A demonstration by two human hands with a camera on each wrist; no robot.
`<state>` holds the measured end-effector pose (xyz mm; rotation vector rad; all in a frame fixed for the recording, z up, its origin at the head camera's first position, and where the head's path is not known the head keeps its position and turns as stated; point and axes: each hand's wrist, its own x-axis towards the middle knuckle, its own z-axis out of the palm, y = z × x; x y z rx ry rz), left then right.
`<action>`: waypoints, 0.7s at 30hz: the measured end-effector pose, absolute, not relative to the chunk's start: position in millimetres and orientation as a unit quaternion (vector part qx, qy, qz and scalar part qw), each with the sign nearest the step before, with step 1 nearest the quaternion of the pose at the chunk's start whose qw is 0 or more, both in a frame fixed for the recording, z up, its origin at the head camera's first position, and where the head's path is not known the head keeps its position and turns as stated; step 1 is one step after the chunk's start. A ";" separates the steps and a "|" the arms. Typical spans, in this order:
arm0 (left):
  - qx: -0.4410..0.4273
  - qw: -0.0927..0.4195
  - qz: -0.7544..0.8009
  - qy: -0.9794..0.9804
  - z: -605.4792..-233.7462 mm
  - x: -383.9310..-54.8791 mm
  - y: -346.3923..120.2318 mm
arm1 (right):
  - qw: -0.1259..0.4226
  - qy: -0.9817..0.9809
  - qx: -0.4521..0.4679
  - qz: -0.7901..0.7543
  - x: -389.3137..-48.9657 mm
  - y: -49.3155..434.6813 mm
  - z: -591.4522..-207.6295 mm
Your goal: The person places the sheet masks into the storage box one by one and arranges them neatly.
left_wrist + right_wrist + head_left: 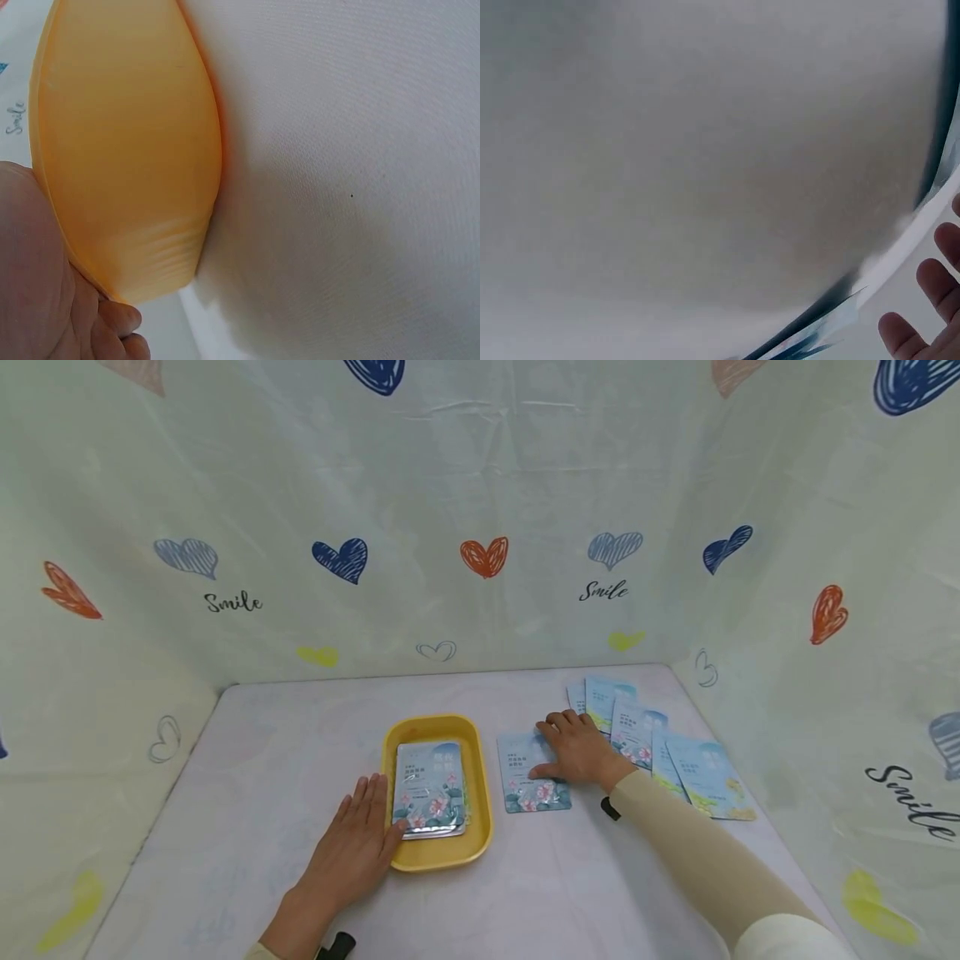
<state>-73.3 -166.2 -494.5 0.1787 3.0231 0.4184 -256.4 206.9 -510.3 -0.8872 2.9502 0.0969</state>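
Note:
A yellow tray (442, 860) holds a small stack of blue flower-printed face mask sachets (429, 793). My left hand (352, 839) rests along the tray's left side, fingers straight and thumb over the rim; the left wrist view shows the tray's outer wall (135, 150) beside the fingers. To the right of the tray lies a single sachet (532, 795) with pink flowers. My right hand (581, 752) is over its upper right part, fingers spread. In the right wrist view, the fingertips (937, 281) stand apart, with nothing seen between them.
More sachets lie fanned out at the right, including a flowered one (637, 731) and a light blue one (708, 777) under the right forearm's far side. A white cloth covers the table (300, 718). Heart-printed curtains (480, 468) enclose the back and sides.

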 end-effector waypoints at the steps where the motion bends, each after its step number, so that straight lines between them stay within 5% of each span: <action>1: 0.058 0.042 0.137 0.988 -494.8 -73.4 -166.0 | 0.035 0.957 -0.286 0.027 -258.0 207.3 -511.3; 21: 0.058 0.040 0.139 0.988 -497.1 -73.0 -166.4 | 0.041 0.966 -0.244 -0.077 -259.8 200.1 -510.3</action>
